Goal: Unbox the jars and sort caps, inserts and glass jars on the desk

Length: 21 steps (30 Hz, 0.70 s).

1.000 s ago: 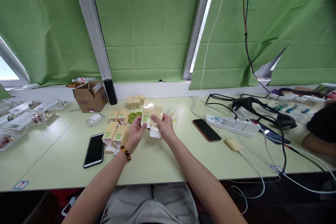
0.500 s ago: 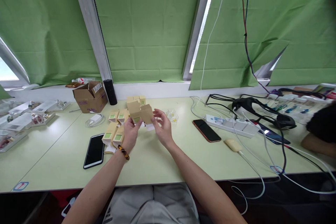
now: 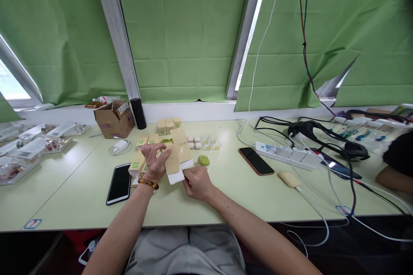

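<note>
The left hand (image 3: 155, 162) is grasping a cream carton (image 3: 182, 144) between thumb and fingers. The carton is tilting above the table (image 3: 226, 206), near the middle of the scene, with a white flap (image 3: 176, 177) facing the near side. The right hand (image 3: 198, 184) is curling at the flap's right edge; cannot tell whether its fingers are pinching or only touching. A green case (image 3: 203, 160) is lying just beyond the right hand. Clear cups (image 3: 211, 142) are standing farther off, pale round pieces (image 3: 194, 142) just left of them. Other cartons (image 3: 137, 163) are sitting left, near a white-edged phone (image 3: 119, 184).
</note>
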### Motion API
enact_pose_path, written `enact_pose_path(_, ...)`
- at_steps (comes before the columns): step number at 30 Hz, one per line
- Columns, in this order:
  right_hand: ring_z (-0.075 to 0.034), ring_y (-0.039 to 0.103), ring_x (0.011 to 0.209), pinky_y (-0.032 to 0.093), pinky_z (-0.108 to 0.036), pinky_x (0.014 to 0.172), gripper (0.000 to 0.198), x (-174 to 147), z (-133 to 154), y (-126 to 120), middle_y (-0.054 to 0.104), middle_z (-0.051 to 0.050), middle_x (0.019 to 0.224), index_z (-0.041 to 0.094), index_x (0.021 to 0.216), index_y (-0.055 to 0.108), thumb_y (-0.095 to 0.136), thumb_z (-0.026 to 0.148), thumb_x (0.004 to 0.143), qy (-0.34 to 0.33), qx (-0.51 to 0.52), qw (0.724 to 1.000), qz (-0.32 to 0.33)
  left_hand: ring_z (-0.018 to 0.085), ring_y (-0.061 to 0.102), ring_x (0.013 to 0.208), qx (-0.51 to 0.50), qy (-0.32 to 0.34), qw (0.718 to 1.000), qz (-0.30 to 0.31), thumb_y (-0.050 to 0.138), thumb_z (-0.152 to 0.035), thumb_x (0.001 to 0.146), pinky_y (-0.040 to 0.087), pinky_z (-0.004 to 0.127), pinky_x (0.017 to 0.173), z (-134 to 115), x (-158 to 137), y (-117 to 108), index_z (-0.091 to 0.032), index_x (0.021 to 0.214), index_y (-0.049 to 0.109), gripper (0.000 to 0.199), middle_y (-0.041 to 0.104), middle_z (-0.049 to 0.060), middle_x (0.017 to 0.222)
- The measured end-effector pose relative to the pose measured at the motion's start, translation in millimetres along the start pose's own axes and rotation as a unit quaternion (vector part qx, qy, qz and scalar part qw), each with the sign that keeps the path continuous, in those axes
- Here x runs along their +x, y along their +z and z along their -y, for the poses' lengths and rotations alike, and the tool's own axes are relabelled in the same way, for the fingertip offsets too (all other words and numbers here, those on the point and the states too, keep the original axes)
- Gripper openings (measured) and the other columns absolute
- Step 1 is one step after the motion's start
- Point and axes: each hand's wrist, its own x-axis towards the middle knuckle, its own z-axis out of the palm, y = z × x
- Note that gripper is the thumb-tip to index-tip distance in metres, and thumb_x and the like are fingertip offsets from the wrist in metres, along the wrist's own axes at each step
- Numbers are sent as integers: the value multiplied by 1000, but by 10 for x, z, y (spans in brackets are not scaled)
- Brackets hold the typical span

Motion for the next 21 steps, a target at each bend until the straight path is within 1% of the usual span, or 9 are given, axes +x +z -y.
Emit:
enact_pose_path(3,-14,48,50,16,-32,53,11,15,-16,25,63,-2,58,19,69,60,57,15,78,10,-9,1000,13,30,58,94,-4,3,1000,7,79,-38,83,34,56,102,-5,-8,18,-33,82,77,6,70,7,94)
enact_pose_path(6,-14,50,50,19,-31,53,12,25,-42,2,65,-3,59,19,72,64,57,16,82,26,-3,1000,9,30,61,94,-23,-31,999,1,80,-38,82,37,56,102,-57,2,66,-31,81,77,7,70,7,91)
enact_pose_path(8,-14,52,50,21,-30,54,14,35,-43,-29,66,-3,60,18,77,66,56,17,87,35,4,999,7,30,63,96,-50,-79,996,-6,82,-38,80,41,53,100,-111,13,125,-28,81,76,12,70,7,89)
enact_pose_path(10,-14,53,50,23,-30,55,17,46,-33,-60,68,-3,62,18,80,67,55,19,92,41,9,999,6,28,65,93,-100,-170,980,-16,84,-40,78,47,46,92,-167,25,195,-24,83,74,19,70,6,87)
enact_pose_path(12,-14,55,52,25,-29,56,19,55,-21,-81,68,-3,62,18,81,67,54,19,95,43,14,999,1,23,65,82,-184,-289,939,-12,85,-41,78,51,38,79,-208,39,255,-21,85,70,26,70,5,83)
enact_pose_path(14,-14,55,52,27,-29,58,19,59,-15,-92,68,-3,63,18,81,66,54,19,96,44,18,999,-8,17,62,70,-277,-375,884,27,85,-42,78,50,31,68,-225,51,288,-19,82,66,31,68,3,78)
enact_pose_path(18,-16,57,56,32,-30,59,18,67,-21,-119,68,-4,65,20,83,67,55,19,96,45,23,998,-43,9,51,56,-398,-458,789,90,86,-39,77,40,23,52,-213,71,280,-17,74,59,35,58,-1,68)
enact_pose_path(19,-16,58,58,34,-30,60,17,71,-25,-131,68,-4,67,20,84,67,55,19,96,49,23,997,-53,8,49,54,-412,-474,773,92,86,-37,76,38,22,50,-209,78,271,-17,72,56,36,55,-3,65)
enact_pose_path(21,-18,60,62,38,-31,62,16,82,-36,-161,69,-6,70,21,89,69,54,19,96,58,23,995,-75,7,46,52,-423,-489,758,83,86,-34,75,37,22,48,-210,98,252,-18,68,51,39,49,-5,60)
